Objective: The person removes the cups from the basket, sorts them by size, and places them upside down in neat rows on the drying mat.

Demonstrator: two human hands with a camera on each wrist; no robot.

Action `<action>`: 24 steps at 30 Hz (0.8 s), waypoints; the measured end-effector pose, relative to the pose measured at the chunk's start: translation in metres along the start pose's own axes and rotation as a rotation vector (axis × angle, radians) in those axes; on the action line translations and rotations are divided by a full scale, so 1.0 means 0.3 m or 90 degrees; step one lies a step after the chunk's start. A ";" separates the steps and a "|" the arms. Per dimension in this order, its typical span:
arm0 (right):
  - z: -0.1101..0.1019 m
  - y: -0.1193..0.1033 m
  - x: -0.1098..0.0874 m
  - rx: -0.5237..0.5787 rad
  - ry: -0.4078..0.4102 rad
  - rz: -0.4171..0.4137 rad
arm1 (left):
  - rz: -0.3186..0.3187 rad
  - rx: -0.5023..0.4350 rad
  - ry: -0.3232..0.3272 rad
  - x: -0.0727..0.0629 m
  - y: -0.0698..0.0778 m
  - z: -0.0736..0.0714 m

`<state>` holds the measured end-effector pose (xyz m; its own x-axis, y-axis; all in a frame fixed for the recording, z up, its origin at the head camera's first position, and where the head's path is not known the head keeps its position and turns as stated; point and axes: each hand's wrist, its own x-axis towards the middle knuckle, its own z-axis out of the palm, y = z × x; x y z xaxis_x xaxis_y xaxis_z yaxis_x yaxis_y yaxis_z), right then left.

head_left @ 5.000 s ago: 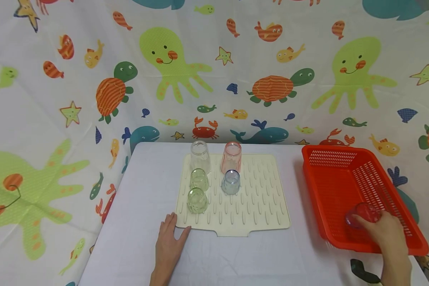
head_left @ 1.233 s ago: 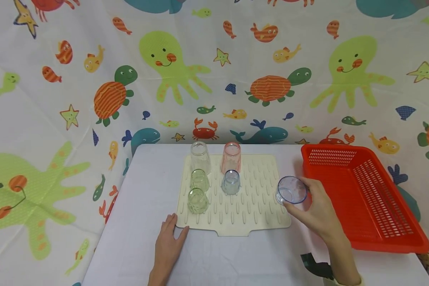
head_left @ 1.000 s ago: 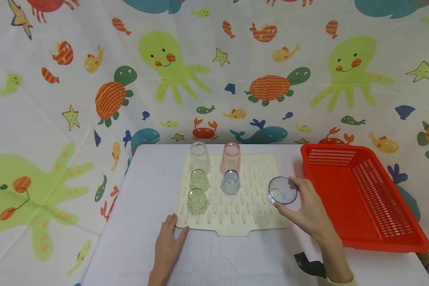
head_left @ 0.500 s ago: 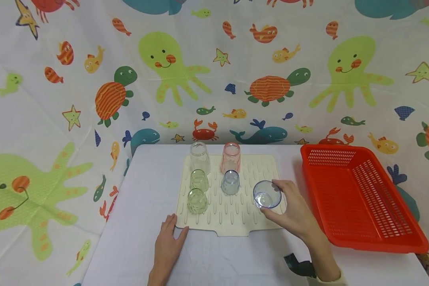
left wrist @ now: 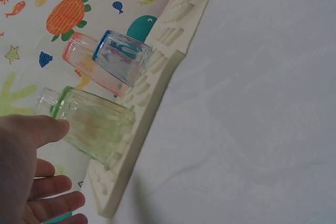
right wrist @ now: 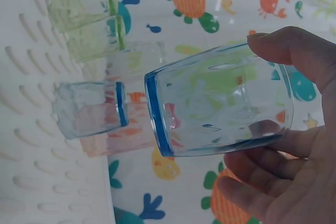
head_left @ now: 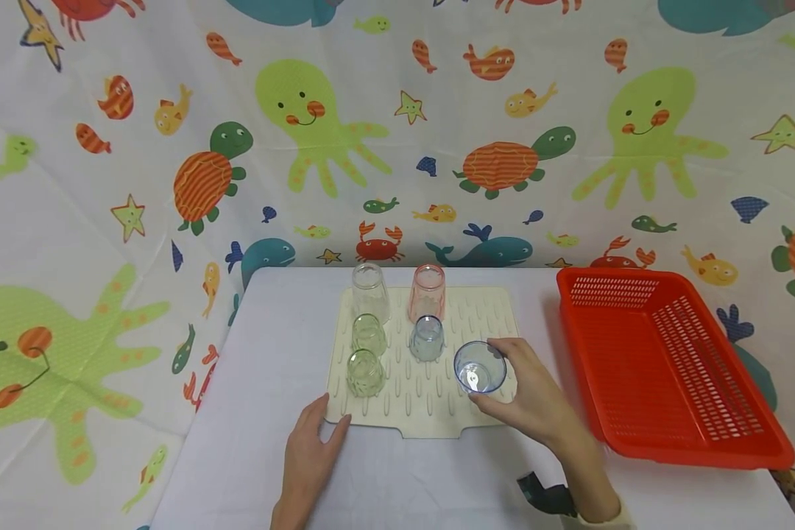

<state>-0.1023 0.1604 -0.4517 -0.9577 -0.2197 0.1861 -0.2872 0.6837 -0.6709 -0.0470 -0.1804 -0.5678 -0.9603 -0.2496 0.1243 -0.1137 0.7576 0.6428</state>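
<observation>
My right hand [head_left: 533, 401] holds a blue-tinted glass [head_left: 480, 375] over the right part of the cream drying board [head_left: 430, 416]. In the right wrist view the thumb and fingers grip this glass near its wider end, while its thick blue end points towards the board. My left hand [head_left: 308, 453] lies with spread fingers at the board's front left corner, fingertips at its edge. On the board stand two short green glasses, the front one [head_left: 366, 375] and the rear one [head_left: 369, 336], a small blue glass [head_left: 427, 341], a tall clear glass [head_left: 371, 298] and a tall pink glass [head_left: 428, 298].
A red plastic basket [head_left: 586, 375] with slotted sides stands right of the board, close to my right forearm. All this is on a white-covered table [head_left: 397, 486]. A curtain [head_left: 397, 147] printed with sea animals hangs behind and to the left.
From inside the basket, my right hand has brought the blue-tinted glass left and over the board. In the last second it has kept moving left. The left hand has stayed nearly still.
</observation>
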 end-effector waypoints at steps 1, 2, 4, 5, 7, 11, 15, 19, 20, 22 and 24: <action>0.002 -0.002 0.001 0.000 -0.003 -0.001 | 0.011 -0.005 0.005 0.000 0.011 -0.005; 0.004 -0.004 0.001 0.000 -0.006 -0.003 | 0.025 -0.010 0.009 0.002 0.024 -0.009; 0.006 -0.008 0.002 -0.003 -0.009 -0.012 | 0.056 -0.028 0.008 0.003 0.052 -0.021; 0.008 -0.009 0.002 -0.002 -0.012 -0.017 | 0.076 -0.036 0.005 0.004 0.065 -0.025; 0.013 -0.013 0.004 0.004 -0.016 -0.024 | 0.115 -0.056 -0.006 0.006 0.095 -0.036; 0.025 -0.023 0.003 0.007 -0.026 -0.032 | 0.184 -0.092 -0.044 0.019 0.155 -0.054; 0.036 -0.037 -0.002 0.004 -0.048 -0.042 | 0.224 -0.114 -0.085 0.029 0.216 -0.071; 0.044 -0.052 -0.006 0.007 -0.074 -0.063 | 0.262 -0.138 -0.116 0.030 0.273 -0.088; 0.046 -0.054 -0.007 0.008 -0.081 -0.067 | 0.270 -0.147 -0.125 0.029 0.285 -0.091; 0.049 -0.059 -0.008 0.006 -0.092 -0.074 | 0.284 -0.169 -0.148 0.029 0.307 -0.095; 0.053 -0.061 -0.009 0.009 -0.103 -0.083 | 0.298 -0.190 -0.170 0.029 0.324 -0.096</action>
<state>-0.0943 0.1374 -0.4511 -0.8962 -0.4158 0.1546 -0.4072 0.6329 -0.6585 -0.0592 -0.1265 -0.4825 -0.9262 0.2571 0.2757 0.3742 0.5391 0.7545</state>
